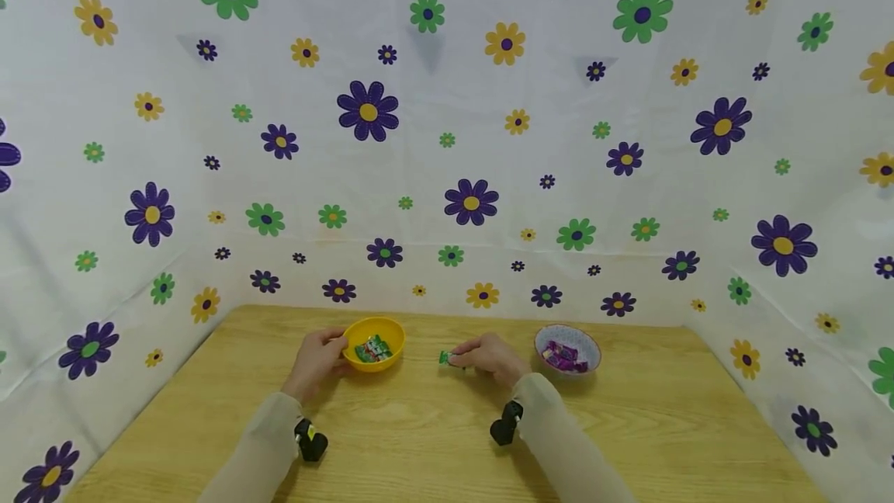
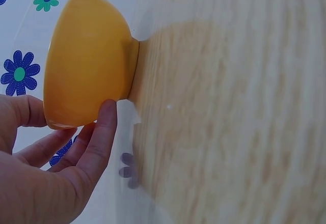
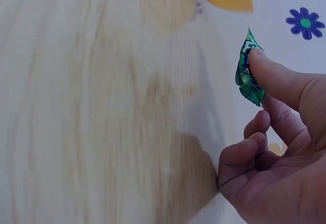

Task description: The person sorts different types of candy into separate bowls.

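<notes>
My left hand (image 1: 319, 359) holds the side of a yellow bowl (image 2: 89, 56), thumb at the rim and fingers against the outer wall. Inside that bowl lie green wrapped candies (image 1: 373, 348), seen from the head. Between thumb and fingers, my right hand (image 1: 492, 357) pinches another green wrapped candy (image 3: 249, 71), just above the table between the two bowls. In the right wrist view its other fingers are curled in below the candy. Right of this hand stands a patterned bowl (image 1: 591, 346) with purple wrapped candies (image 1: 562, 356) in it.
Both bowls stand toward the back of a light wooden table (image 1: 405, 441). A white flowered cloth (image 1: 447, 161) hangs behind the table and along both sides. Each wrist carries a small black camera (image 1: 310, 441).
</notes>
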Demonstrator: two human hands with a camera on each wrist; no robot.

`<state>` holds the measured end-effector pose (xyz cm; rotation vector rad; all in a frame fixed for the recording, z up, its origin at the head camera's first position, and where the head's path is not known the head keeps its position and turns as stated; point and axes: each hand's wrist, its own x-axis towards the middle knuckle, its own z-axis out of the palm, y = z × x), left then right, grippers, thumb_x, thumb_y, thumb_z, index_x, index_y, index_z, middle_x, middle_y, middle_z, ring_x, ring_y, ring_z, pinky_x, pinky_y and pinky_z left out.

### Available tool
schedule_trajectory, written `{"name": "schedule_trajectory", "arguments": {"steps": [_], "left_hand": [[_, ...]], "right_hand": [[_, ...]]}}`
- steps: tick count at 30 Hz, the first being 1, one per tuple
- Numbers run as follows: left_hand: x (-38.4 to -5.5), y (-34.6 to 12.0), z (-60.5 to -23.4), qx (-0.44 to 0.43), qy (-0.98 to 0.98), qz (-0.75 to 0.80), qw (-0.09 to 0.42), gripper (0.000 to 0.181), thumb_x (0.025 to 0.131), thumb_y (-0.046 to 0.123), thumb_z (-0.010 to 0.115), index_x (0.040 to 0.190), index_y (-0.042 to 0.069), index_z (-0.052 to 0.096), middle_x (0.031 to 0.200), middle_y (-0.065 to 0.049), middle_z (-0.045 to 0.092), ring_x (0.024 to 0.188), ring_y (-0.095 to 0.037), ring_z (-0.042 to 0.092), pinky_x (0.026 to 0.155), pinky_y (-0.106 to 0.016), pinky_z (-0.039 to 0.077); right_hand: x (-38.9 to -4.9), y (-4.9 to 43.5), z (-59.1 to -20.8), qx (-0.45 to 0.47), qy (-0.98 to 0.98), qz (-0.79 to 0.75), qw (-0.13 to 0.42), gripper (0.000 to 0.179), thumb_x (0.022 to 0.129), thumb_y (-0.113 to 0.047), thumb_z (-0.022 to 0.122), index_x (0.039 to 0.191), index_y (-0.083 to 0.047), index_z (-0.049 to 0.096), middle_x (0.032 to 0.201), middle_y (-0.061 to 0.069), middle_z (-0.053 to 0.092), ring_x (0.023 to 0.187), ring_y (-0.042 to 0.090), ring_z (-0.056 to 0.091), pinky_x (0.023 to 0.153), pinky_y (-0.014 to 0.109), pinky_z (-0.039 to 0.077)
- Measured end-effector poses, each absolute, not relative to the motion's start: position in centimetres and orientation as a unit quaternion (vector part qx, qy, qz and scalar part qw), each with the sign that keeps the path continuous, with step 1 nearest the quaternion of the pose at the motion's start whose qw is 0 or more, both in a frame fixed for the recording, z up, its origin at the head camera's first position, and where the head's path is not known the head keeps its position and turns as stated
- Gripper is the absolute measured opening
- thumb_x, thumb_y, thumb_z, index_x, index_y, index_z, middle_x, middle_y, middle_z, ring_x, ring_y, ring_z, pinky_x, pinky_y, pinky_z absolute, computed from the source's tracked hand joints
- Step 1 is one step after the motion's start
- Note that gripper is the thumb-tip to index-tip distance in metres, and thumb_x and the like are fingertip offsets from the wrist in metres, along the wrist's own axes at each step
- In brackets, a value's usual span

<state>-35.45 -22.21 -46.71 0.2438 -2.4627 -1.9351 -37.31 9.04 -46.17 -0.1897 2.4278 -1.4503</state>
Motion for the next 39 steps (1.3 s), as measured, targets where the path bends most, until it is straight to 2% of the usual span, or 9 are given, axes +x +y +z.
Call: {"name": "schedule_trajectory", "arguments": {"steps": [13,20,23,29,33,39], "left_hand": [[-35.4,-22.2,-47.0,0.074,-0.786,-0.614,0.002,0.040,0.092,0.016,0.043,0.129,-0.001,0.044,0.126,-0.022,0.046,0.094,-0.029,0.058,0.079,-0.038,0.050],[-35.7,-22.3,-47.0,0.081,-0.785,-0.614,0.001,0.040,0.093,0.017,0.043,0.129,0.000,0.044,0.125,-0.021,0.046,0.096,-0.029,0.057,0.077,-0.035,0.052],[-35.8,-22.3,-47.0,0.084,-0.785,-0.614,-0.002,0.040,0.093,0.018,0.044,0.129,0.001,0.045,0.124,-0.020,0.047,0.096,-0.029,0.057,0.076,-0.034,0.052],[-35.6,-22.2,-46.9,0.079,-0.785,-0.614,-0.009,0.040,0.092,0.016,0.044,0.129,0.000,0.045,0.125,-0.021,0.047,0.095,-0.029,0.058,0.077,-0.036,0.051],[-35.5,-22.2,-46.7,0.072,-0.784,-0.617,-0.008,0.040,0.092,0.015,0.044,0.128,-0.002,0.044,0.124,-0.023,0.046,0.093,-0.029,0.058,0.079,-0.039,0.050],[-35.4,-22.2,-46.7,0.063,-0.778,-0.625,-0.012,0.040,0.092,0.014,0.045,0.128,-0.003,0.044,0.124,-0.024,0.046,0.091,-0.028,0.059,0.080,-0.040,0.050]], "right_hand": [[-36.9,5.7,-45.6,-0.044,0.821,-0.546,0.161,0.029,0.074,-0.034,0.072,0.099,-0.017,0.071,0.091,0.002,0.061,0.072,0.019,0.045,0.061,0.028,0.034],[-37.4,3.4,-44.7,-0.057,0.804,-0.571,0.158,0.027,0.077,-0.032,0.070,0.099,-0.017,0.069,0.103,-0.002,0.059,0.090,0.018,0.050,0.084,0.037,0.043],[-37.4,2.6,-44.4,-0.057,0.800,-0.577,0.154,0.026,0.078,-0.032,0.069,0.099,-0.017,0.070,0.102,-0.003,0.061,0.092,0.018,0.051,0.088,0.040,0.043],[-37.3,0.9,-44.4,-0.066,0.788,-0.597,0.139,0.025,0.077,-0.032,0.070,0.096,-0.015,0.071,0.097,-0.004,0.063,0.090,0.016,0.053,0.086,0.041,0.044],[-37.1,-0.4,-44.3,-0.058,0.775,-0.617,0.126,0.024,0.077,-0.029,0.070,0.094,-0.012,0.070,0.097,-0.002,0.062,0.093,0.021,0.052,0.085,0.040,0.044],[-36.9,-2.0,-44.3,-0.012,0.745,-0.656,0.120,0.021,0.078,-0.025,0.070,0.093,-0.010,0.071,0.097,0.000,0.061,0.090,0.021,0.049,0.075,0.032,0.040]]}}
